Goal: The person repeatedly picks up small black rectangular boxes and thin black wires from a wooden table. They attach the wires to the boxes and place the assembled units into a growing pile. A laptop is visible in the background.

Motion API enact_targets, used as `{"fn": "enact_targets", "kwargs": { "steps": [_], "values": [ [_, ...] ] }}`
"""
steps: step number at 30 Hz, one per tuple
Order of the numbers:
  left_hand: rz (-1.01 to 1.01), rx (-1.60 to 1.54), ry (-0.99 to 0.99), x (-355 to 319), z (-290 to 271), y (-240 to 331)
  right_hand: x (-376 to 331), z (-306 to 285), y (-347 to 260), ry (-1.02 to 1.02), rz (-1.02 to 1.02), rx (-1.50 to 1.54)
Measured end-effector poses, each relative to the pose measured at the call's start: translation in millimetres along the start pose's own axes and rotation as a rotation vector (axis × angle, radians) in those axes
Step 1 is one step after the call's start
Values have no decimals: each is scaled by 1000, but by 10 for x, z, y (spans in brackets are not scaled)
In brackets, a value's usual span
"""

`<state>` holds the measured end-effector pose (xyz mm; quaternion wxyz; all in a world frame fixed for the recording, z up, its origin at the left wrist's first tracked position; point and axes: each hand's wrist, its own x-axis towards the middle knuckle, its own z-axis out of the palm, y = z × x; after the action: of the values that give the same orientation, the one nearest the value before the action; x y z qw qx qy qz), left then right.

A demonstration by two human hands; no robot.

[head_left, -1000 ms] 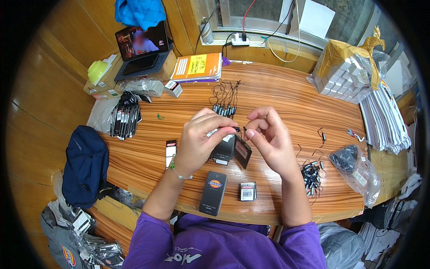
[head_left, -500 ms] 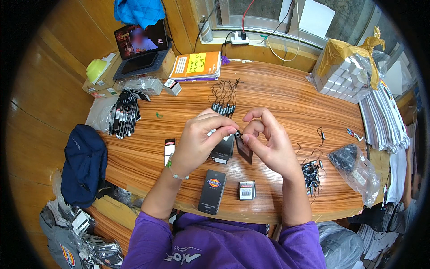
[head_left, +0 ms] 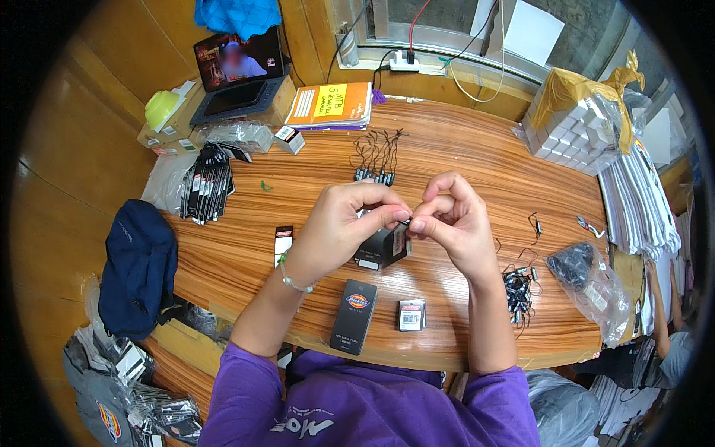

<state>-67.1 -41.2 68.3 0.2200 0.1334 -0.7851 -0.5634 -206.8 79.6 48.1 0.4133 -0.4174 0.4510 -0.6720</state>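
Observation:
My left hand [head_left: 342,227] and my right hand [head_left: 450,223] meet above the middle of the wooden table [head_left: 462,156]. Together they pinch a stack of small black tags [head_left: 383,244] at its top edge, fingertips touching; a thin cord may be there, too small to tell. Below my hands lie a long black tag [head_left: 354,316] and a small black tag [head_left: 410,314] with a white label. Another narrow black tag [head_left: 283,243] lies left of my left wrist. Loose black string loops [head_left: 376,156] lie beyond my hands, and more string loops [head_left: 518,287] lie right of my right forearm.
A laptop [head_left: 238,74] on a box and an orange notebook [head_left: 328,104] stand at the back. A bundle of tags in plastic [head_left: 205,186] lies left, a navy bag [head_left: 138,264] at the left edge. White box stacks [head_left: 581,127] and a plastic bag [head_left: 592,287] sit right.
My hands have drawn closer together, fingertips now meeting over the tag stack, which sits slightly lower. Nothing else on the table has moved.

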Motion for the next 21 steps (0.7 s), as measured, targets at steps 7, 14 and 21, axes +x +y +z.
{"fn": "enact_targets", "kwargs": {
  "steps": [7, 14, 21],
  "values": [
    [45, 26, -32, 37, 2, 53, 31, -12, 107, -81, 24, 54],
    [345, 149, 205, 209, 117, -223, 108, 16, 296, -75, 105, 28],
    [184, 252, -18, -117, 323, -268, 325, 49, 522, 416, -22, 197]
  ]
}}
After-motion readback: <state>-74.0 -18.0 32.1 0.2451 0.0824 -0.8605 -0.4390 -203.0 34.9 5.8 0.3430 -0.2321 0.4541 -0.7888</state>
